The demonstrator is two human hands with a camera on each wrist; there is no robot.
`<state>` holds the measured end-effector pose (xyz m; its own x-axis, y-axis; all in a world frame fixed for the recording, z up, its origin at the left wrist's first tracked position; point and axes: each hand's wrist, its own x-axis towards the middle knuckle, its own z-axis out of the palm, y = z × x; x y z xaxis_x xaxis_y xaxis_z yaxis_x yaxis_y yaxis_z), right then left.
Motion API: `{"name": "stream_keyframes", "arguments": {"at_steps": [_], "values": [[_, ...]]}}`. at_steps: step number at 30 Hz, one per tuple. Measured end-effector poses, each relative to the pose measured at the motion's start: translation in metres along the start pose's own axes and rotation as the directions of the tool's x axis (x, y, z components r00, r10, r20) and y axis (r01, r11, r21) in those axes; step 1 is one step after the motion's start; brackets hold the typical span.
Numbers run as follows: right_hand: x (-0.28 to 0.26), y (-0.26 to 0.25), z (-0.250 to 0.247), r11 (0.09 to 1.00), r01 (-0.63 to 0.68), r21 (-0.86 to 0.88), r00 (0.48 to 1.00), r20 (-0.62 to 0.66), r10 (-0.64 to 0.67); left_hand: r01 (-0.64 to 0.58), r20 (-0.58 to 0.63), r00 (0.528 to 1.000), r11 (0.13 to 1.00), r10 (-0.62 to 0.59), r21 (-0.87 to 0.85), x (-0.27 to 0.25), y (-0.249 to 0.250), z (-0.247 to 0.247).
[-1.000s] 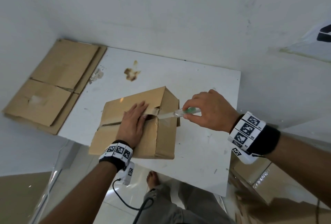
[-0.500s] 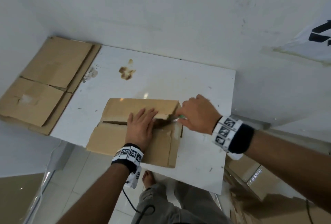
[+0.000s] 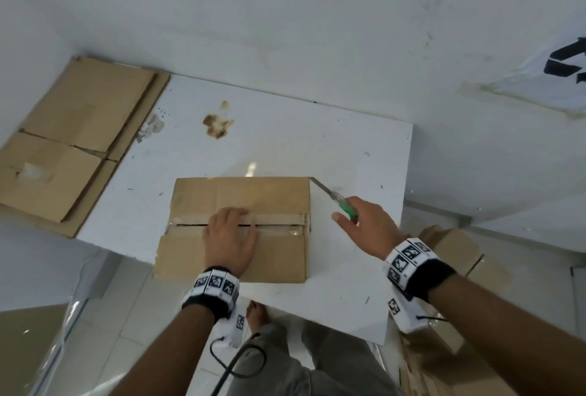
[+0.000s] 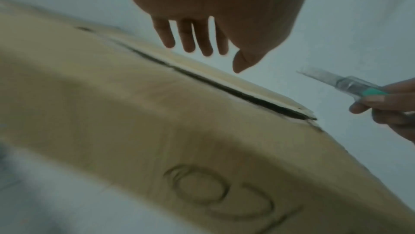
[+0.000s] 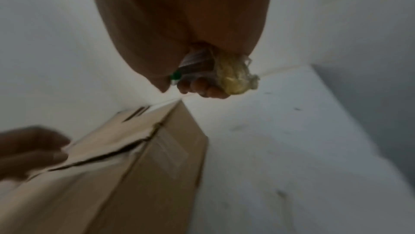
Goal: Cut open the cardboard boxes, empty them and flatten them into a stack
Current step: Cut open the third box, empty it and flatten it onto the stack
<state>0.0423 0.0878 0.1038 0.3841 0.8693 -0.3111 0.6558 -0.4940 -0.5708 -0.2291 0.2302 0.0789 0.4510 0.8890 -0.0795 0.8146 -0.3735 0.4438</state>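
Note:
A brown cardboard box (image 3: 253,196) lies on the white table (image 3: 348,148), its top seam slit open along the middle (image 4: 224,90). My left hand (image 3: 230,234) rests flat on the box top over the seam, fingers straight (image 4: 186,39). My right hand (image 3: 364,224) is off the box's right side and grips a utility knife (image 3: 336,197) with a green slider; its blade points toward the box's far right corner. The right wrist view shows the knife handle (image 5: 197,67) and a crumpled wad of tape (image 5: 235,76) held in the curled fingers, with the box (image 5: 139,158) below.
A stack of flattened cardboard (image 3: 63,142) lies left of the table. More cardboard boxes (image 3: 453,253) stand on the floor at the right. The wall runs right behind the table. My leg and foot (image 3: 257,313) show under the table's near edge.
The knife has come out of the seam at the box's right end and my right hand has drawn away to the right. The box now lies flat and square to me.

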Motion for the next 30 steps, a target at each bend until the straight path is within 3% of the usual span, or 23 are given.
{"name": "stream_keyframes", "arguments": {"at_steps": [2, 5, 6, 8, 12, 13, 14, 16, 18, 19, 20, 22, 24, 27, 30], "values": [[0.028, -0.031, 0.013, 0.997, 0.079, -0.025, 0.996, 0.034, -0.078, 0.286, -0.102, 0.952, 0.957, -0.289, -0.046, -0.031, -0.015, -0.009], [0.082, -0.083, 0.03, 0.968, 0.181, -0.177, 0.979, 0.13, -0.159, 0.624, 0.052, 0.777, 0.757, -0.627, -0.195, -0.073, -0.033, -0.019], [0.1, -0.097, 0.035, 0.945, 0.202, -0.259, 0.972, 0.171, -0.161, 0.684, 0.157, 0.728, 0.691, -0.667, -0.234, -0.082, -0.037, -0.016], [0.124, -0.117, 0.041, 0.901, 0.205, -0.382, 0.965, 0.235, -0.12, 0.736, 0.293, 0.677, 0.614, -0.675, -0.286, -0.088, -0.039, -0.01], [0.12, -0.111, 0.044, 0.935, 0.142, -0.324, 0.959, 0.279, -0.049, 0.755, 0.318, 0.6, 0.387, -0.734, -0.529, -0.06, -0.023, -0.006], [0.106, -0.102, 0.044, 0.944, 0.132, -0.302, 0.959, 0.281, -0.044, 0.762, 0.303, 0.585, 0.382, -0.752, -0.523, -0.048, -0.02, -0.006], [0.088, -0.092, 0.047, 0.956, 0.129, -0.264, 0.951, 0.305, -0.044, 0.776, 0.276, 0.589, 0.438, -0.759, -0.453, -0.037, -0.018, -0.009], [0.04, -0.075, 0.059, 0.982, 0.144, -0.125, 0.888, 0.455, -0.072, 0.739, 0.218, 0.674, 0.645, -0.706, -0.197, -0.014, -0.022, -0.015], [-0.004, -0.068, 0.066, 0.995, 0.103, 0.016, 0.779, 0.62, -0.091, 0.569, 0.274, 0.781, 0.82, -0.561, 0.057, 0.007, -0.034, -0.015], [-0.018, -0.066, 0.065, 0.995, 0.071, 0.063, 0.757, 0.646, -0.095, 0.463, 0.32, 0.815, 0.875, -0.483, 0.14, 0.016, -0.042, -0.014], [-0.024, -0.067, 0.06, 0.995, 0.066, 0.079, 0.775, 0.624, -0.101, 0.365, 0.357, 0.837, 0.909, -0.415, 0.202, 0.024, -0.049, -0.015], [-0.014, -0.067, 0.042, 0.987, 0.152, -0.051, 0.878, 0.466, -0.111, 0.239, 0.396, 0.854, 0.931, -0.337, 0.277, 0.032, -0.058, -0.02], [0.009, -0.071, 0.021, 0.93, 0.241, -0.276, 0.934, 0.326, -0.145, 0.199, 0.407, 0.859, 0.936, -0.31, 0.292, 0.032, -0.062, -0.024], [0.046, -0.091, 0.005, 0.789, 0.353, -0.502, 0.927, 0.3, -0.224, 0.206, 0.395, 0.853, 0.916, -0.34, 0.344, 0.022, -0.051, -0.02], [0.069, -0.121, 0.015, 0.607, 0.496, -0.622, 0.867, 0.391, -0.308, 0.268, 0.292, 0.889, 0.917, -0.353, 0.294, 0.012, -0.035, -0.013]]}}
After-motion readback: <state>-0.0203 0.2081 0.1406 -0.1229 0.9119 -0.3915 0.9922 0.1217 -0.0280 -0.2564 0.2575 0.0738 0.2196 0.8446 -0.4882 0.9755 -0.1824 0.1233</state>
